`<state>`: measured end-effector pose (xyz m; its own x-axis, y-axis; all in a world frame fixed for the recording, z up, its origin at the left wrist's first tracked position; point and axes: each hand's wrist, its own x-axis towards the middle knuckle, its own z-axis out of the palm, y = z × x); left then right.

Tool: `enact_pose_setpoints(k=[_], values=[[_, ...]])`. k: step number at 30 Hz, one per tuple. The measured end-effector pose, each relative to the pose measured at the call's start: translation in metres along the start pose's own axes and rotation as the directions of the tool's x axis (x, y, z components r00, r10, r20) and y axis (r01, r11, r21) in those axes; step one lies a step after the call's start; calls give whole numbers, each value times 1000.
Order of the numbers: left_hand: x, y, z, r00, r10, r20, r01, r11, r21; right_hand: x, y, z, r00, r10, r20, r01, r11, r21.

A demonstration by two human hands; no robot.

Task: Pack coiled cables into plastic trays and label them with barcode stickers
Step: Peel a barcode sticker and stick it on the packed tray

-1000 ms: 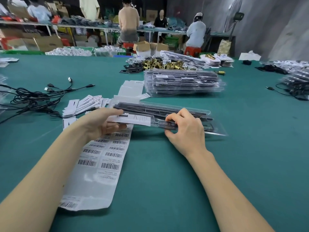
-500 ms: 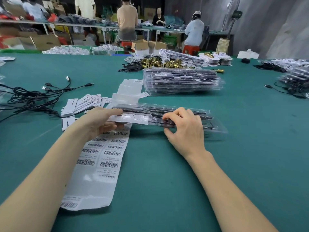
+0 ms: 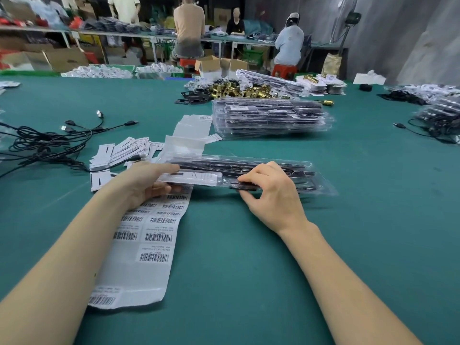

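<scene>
A clear plastic tray with a black cable inside is lifted just above the green table, lying flat across the middle. My left hand grips its left end, thumb on top beside a white card insert. My right hand pinches the tray's near edge at its middle. A sheet of barcode stickers lies under my left forearm. A stack of packed trays sits behind.
Loose black cables sprawl at the left. White cards are piled beside them. Brass parts and more packs lie at the back, more cables at the right edge. People sit at a far bench.
Both hands keep their hold on the tray. The tray has tilted flatter, more edge-on to me; the view has shifted slightly.
</scene>
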<state>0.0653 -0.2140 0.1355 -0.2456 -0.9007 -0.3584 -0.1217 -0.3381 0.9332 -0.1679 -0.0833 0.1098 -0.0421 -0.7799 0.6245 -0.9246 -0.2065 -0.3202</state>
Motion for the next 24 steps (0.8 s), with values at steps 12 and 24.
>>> enact_pose_setpoints(k=[12, 24], values=[[1, -2, -1, 999, 33, -11, -33, 999, 8, -2, 1, 3, 996, -4, 86, -1, 998, 58], [-5, 6, -14, 992, 109, -69, -120, 979, -168, 3, 6, -2, 999, 44, 14, -43, 999, -19]])
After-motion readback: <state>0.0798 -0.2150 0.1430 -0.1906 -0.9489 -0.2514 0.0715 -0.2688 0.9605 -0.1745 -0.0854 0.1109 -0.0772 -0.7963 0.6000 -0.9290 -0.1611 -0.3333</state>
